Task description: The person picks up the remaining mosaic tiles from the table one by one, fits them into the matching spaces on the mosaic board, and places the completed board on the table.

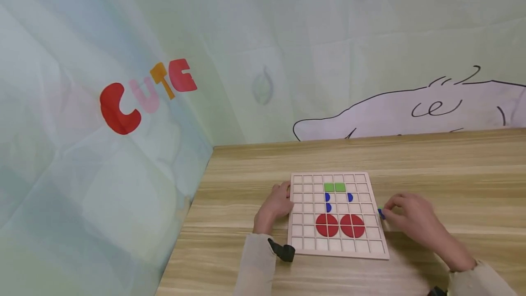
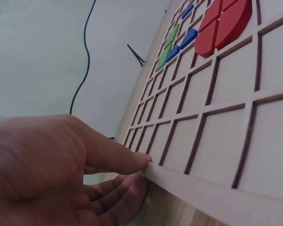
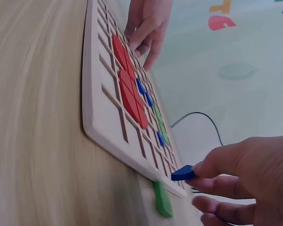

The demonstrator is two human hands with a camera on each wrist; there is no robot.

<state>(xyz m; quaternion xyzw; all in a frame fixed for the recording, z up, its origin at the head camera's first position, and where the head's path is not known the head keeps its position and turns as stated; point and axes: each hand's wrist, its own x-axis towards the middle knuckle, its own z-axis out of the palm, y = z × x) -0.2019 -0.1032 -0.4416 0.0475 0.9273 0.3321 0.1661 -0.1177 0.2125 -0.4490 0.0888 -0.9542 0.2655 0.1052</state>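
A pale wooden grid board (image 1: 303, 232) lies on the table, bearing two red circles made of quarter pieces (image 1: 358, 231), two green squares (image 1: 329, 187) and three blue half-round pieces (image 1: 327, 197). My left hand (image 1: 276, 204) grips the board's left edge, thumb on the rim and the other fingers curled below it. Just off the right edge, my right hand (image 1: 412, 216) pinches a small blue curved piece (image 3: 183, 173) between thumb and forefinger. Below that piece a green piece (image 3: 163, 198) sits beside the board's rim.
The wood-grain table (image 1: 230, 241) runs back to a fabric backdrop (image 1: 263, 49) with a drawn line figure. At the left hangs more fabric with colourful letters (image 1: 119, 113). A black band (image 1: 282, 250) is on the left wrist.
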